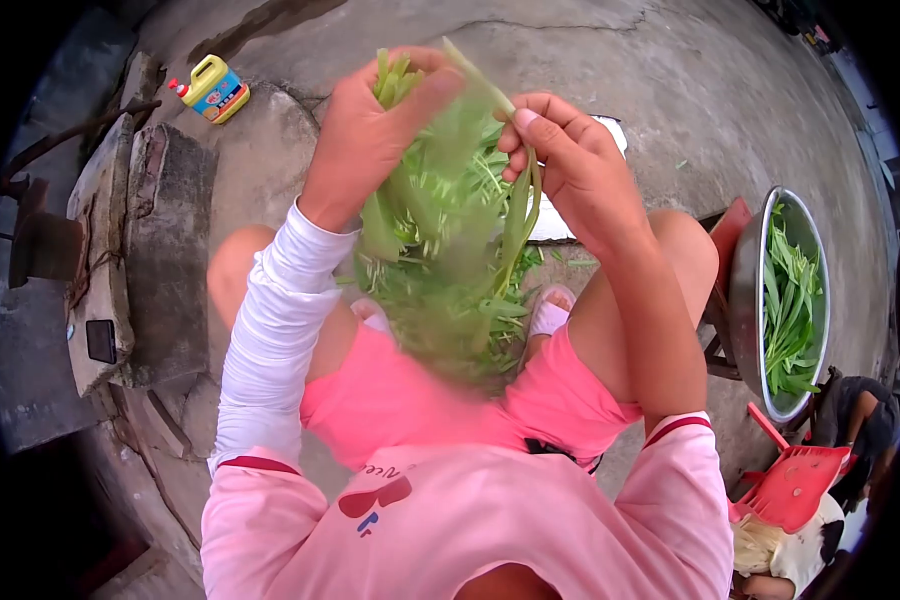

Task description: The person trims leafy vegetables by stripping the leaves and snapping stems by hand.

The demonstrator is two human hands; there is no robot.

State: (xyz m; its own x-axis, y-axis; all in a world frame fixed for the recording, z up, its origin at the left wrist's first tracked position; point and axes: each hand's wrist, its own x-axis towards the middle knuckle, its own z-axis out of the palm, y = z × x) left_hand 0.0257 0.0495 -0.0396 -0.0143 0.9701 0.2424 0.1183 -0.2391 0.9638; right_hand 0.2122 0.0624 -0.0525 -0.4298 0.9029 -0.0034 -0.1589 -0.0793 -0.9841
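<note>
My left hand (pixel 365 130) is closed round a bunch of water spinach (pixel 395 82), cut stem ends upward and leaves hanging below, partly smeared by motion. Between the thumb and fingers of my right hand (pixel 575 165) is a single water spinach stalk (pixel 482 82). Its pale end points up and left towards my left hand, and its thin leafy part trails down. Below both hands, a heap of loose greens (pixel 505 310) lies on the ground between my feet, partly hidden by the blurred leaves.
A metal basin (pixel 820 290) with long green leaves stands at the right, near a red plastic chair (pixel 795 490) and another person (pixel 855 425). A yellow jug (pixel 213 90) is at upper left. A phone (pixel 101 341) lies on a stone ledge (pixel 165 260).
</note>
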